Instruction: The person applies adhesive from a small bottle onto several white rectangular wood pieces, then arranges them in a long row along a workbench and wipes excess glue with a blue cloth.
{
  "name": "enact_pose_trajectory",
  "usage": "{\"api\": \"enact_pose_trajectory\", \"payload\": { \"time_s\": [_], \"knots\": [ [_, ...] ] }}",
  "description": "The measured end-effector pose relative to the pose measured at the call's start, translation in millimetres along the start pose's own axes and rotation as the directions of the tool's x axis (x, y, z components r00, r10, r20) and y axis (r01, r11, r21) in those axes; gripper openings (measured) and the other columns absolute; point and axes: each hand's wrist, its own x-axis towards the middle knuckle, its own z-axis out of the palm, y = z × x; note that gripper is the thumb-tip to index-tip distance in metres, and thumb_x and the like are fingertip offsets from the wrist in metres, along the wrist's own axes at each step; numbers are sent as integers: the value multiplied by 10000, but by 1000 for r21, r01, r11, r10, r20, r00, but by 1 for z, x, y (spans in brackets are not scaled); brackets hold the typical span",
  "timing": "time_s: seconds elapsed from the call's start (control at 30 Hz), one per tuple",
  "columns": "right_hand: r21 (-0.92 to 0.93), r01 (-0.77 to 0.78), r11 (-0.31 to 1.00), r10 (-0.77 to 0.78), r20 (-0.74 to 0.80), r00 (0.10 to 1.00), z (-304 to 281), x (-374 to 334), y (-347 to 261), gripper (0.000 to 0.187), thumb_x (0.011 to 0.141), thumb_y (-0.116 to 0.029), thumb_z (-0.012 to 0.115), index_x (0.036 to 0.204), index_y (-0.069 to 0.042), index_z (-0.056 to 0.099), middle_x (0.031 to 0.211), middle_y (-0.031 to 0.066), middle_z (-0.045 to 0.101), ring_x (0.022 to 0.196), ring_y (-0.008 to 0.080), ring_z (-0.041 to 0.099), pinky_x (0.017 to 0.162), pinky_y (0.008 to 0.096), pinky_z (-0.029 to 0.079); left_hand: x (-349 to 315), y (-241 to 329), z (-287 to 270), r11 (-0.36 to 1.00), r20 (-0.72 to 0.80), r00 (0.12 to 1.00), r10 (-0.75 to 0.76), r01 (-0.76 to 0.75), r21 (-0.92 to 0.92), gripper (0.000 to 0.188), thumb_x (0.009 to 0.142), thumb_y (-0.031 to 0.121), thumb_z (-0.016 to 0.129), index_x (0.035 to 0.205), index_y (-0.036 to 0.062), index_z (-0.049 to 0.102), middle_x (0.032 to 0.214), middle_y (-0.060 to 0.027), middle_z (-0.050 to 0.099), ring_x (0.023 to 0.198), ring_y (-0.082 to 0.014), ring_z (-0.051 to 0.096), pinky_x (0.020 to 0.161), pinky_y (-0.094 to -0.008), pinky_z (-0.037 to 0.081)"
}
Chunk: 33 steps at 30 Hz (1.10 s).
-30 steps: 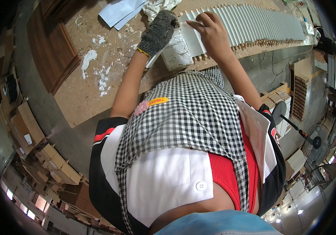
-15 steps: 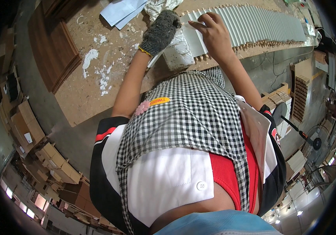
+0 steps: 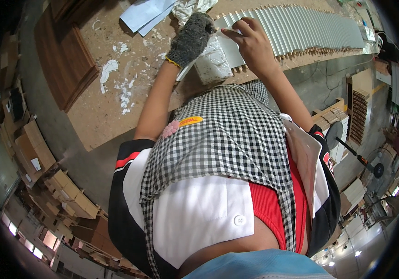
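Observation:
My left hand, in a dark grey knitted glove with a yellow cuff edge, is curled closed at the near end of a row of white slats. What it grips is hidden; a thin white edge shows below the wrist. Bare, my right hand hovers over the end slat, its bent fingers apart and nothing visible in them. Under and between the hands sits a white-smeared block-shaped container. The slats stand packed in a long row, with light wooden pegs along both edges.
Dark brown boards are stacked at the table's left. Pale sheets and a crumpled white cloth lie at the back. White smears mark the worktable. A standing fan and a pallet stack are at right.
My right hand has shifted slightly, and its thumb and fingertips have spread a little further apart. The left hand stays in place at the slats.

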Motion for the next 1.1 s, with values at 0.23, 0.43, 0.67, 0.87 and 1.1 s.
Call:
{"api": "enact_pose_trajectory", "payload": {
  "time_s": [0.23, 0.43, 0.67, 0.87, 1.1],
  "knots": [
    [-62, 28, 998, -30, -39, 999, 5, -1, 6, 298, 861, -166, 630, 1132, -229, 735, 1035, -11, 589, 1077, 217, 564, 896, 312, 517, -2, 2, 0, 999, -15, 1000, 16, -16, 30, 121, 892, 46, 549, 1008, 25, 571, 1038, -159, 564, 991, -336, 543, 923, -402, 446],
    [-129, 5, 992, -9, -28, 1000, 6, 0, 11, 307, 850, -159, 617, 1122, -234, 738, 1056, -11, 594, 1091, 225, 562, 907, 311, 519, 0, 5, -1, 994, -36, 996, -77, 74, -79, 103, 924, 54, 526, 1011, 23, 573, 1025, -158, 566, 972, -326, 554, 908, -394, 455],
    [-28, -3, 1000, 2, -44, 999, 3, -2, 3, 386, 781, -71, 641, 1127, -212, 741, 1028, -1, 611, 1068, 211, 567, 913, 330, 517, 2, 9, -6, 999, -22, 999, -25, 25, -29, 99, 918, 46, 527, 1002, 19, 571, 1027, -159, 561, 964, -325, 559, 905, -396, 457],
    [-97, -45, 994, 41, -38, 998, 7, -1, 11, 325, 807, -141, 639, 1104, -214, 748, 1080, -24, 598, 1105, 217, 562, 916, 319, 510, 2, 9, -5, 991, -27, 997, -77, 74, -111, 102, 911, 28, 527, 1005, 12, 563, 1022, -160, 561, 970, -326, 561, 909, -396, 458],
    [-85, -79, 993, 74, -58, 996, 15, -7, 16, 323, 820, -119, 632, 1100, -228, 751, 1015, -16, 618, 1038, 191, 589, 865, 292, 525, -1, 15, -8, 989, 11, 990, -142, 142, -40, 244, 933, 150, 612, 1131, 14, 573, 1064, -165, 570, 1039, -310, 579, 935, -392, 469]
  ]
}}
